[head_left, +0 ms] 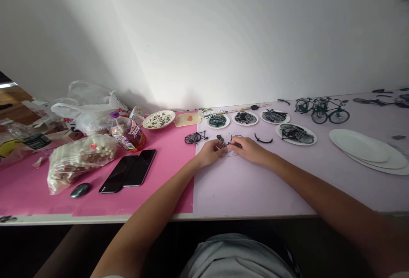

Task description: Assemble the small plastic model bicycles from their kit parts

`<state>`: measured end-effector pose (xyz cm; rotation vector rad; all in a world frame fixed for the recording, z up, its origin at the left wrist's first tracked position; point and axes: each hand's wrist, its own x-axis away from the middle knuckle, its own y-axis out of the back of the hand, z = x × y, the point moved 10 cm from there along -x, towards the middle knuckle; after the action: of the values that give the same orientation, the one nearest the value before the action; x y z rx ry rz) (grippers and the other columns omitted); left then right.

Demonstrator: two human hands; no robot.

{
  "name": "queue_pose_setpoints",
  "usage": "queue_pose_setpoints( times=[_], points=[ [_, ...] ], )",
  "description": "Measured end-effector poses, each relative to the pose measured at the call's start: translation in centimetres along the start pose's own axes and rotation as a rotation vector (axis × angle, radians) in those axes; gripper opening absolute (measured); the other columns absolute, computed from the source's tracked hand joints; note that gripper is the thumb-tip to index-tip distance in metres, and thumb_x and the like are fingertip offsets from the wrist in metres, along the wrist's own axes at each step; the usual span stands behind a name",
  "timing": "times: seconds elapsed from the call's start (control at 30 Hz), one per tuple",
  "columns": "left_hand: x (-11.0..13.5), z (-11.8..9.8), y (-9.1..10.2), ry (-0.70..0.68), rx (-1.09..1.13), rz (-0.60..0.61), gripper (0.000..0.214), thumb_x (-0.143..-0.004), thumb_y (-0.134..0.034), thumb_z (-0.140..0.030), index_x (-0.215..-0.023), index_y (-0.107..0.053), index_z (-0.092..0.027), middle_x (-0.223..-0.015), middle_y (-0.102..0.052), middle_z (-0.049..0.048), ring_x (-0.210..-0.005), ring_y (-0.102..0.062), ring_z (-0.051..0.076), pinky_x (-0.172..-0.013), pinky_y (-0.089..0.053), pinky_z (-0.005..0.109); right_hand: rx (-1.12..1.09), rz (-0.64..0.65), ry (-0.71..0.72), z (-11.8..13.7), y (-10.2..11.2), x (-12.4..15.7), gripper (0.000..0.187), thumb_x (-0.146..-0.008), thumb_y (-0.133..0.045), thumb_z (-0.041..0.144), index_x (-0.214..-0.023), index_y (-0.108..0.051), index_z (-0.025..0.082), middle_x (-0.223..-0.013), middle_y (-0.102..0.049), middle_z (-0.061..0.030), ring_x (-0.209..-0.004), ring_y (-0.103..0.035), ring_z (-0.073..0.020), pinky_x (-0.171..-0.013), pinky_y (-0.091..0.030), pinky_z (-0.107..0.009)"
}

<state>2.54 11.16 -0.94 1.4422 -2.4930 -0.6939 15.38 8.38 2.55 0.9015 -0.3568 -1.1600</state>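
My left hand (210,152) and my right hand (246,149) meet over the pale lilac table cover, fingertips pinched close together. What lies between the fingers is too small to make out. Small dark parts (219,137) lie right behind my left fingers. To the left rests a partly built black miniature bicycle (194,137), its wheel flat to the surface. A curved black strip (263,140) lies right of my right hand. Beyond the hands are plates of green parts (217,120), black parts (245,118) and grey-black bicycle parts (295,134).
Finished green miniature bicycles (330,111) stand at the right, behind stacked white plates (361,146). Leftward, on pink cover, are two phones (139,168), a dark oval object (81,190), a bagged bundle (83,156), a drink bottle (128,133) and a dish of small pieces (159,120).
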Motion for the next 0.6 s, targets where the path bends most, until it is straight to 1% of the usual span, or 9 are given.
queue_pose_setpoints(
  times=[0.13, 0.27, 0.47, 0.6],
  points=[
    [-0.17, 0.08, -0.08, -0.004, 0.016, 0.001, 0.032, -0.086, -0.069, -0.049, -0.088, -0.064, -0.018, -0.067, -0.063, -0.0009, -0.063, -0.057, 0.014, -0.063, -0.044, 0.026, 0.027, -0.016, 0.004, -0.46, -0.08, -0.11, 0.023, -0.096, -0.055, 0.044, -0.088, -0.059, 0.023, -0.085, -0.067, -0.0027, -0.071, -0.056, -0.0180, -0.066, -0.040, -0.030],
    [-0.23, 0.05, -0.08, 0.001, 0.030, -0.005, 0.032, -0.085, -0.072, -0.048, -0.088, -0.064, -0.017, -0.067, -0.063, -0.0009, -0.063, -0.058, 0.014, -0.063, -0.045, 0.026, 0.044, -0.015, 0.004, -0.74, -0.19, -0.14, 0.016, -0.094, -0.053, 0.036, -0.086, -0.057, 0.023, -0.082, -0.065, -0.0018, -0.067, -0.054, -0.0169, -0.064, -0.040, -0.030],
    [-0.08, -0.13, 0.06, -0.003, 0.046, -0.004, 0.032, -0.085, -0.071, -0.048, -0.085, -0.062, -0.018, -0.067, -0.062, -0.0017, -0.063, -0.058, 0.014, -0.063, -0.044, 0.026, 0.013, -0.020, -0.017, -0.40, -0.17, 0.04, 0.023, -0.098, -0.050, 0.042, -0.086, -0.055, 0.023, -0.083, -0.065, -0.0014, -0.068, -0.054, -0.0165, -0.063, -0.040, -0.029],
    [-0.24, 0.15, -0.01, -0.003, 0.068, 0.002, 0.032, -0.084, -0.071, -0.049, -0.086, -0.062, -0.018, -0.071, -0.063, -0.0011, -0.065, -0.059, 0.014, -0.063, -0.044, 0.026, 0.021, -0.038, 0.002, -0.35, -0.18, -0.08, 0.024, -0.098, -0.049, 0.041, -0.084, -0.054, 0.023, -0.081, -0.064, -0.0008, -0.067, -0.053, -0.0160, -0.062, -0.039, -0.028]
  ],
)
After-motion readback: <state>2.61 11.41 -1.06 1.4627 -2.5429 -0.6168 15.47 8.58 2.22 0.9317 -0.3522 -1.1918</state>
